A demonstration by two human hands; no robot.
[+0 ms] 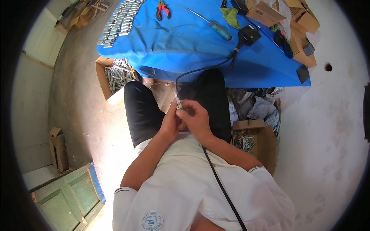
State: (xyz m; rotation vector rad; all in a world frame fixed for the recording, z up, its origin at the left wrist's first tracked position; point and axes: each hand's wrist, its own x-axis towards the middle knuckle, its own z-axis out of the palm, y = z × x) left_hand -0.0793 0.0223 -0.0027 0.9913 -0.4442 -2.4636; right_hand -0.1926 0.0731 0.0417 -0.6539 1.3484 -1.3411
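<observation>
Over my lap, my left hand point(170, 122) and my right hand point(195, 118) are together, fingers closed around a small pale, partly shiny piece point(179, 104). Its exact kind is too small to make out. A thin black cable point(189, 71) hangs from the table edge down to just above my fingertips. Whether it joins the piece or passes behind it I cannot tell. The cable leads up to a black box-shaped device point(249, 35) on the blue-covered table point(173, 46).
Silver metal pieces point(119, 23) lie in rows at the table's far left. Red-handled pliers point(162, 10) and a green-handled screwdriver point(220, 31) lie nearby. Cartons of metal parts stand below: a left box point(101, 79) and a right box point(266, 148). Another black cable point(221, 184) crosses my shirt.
</observation>
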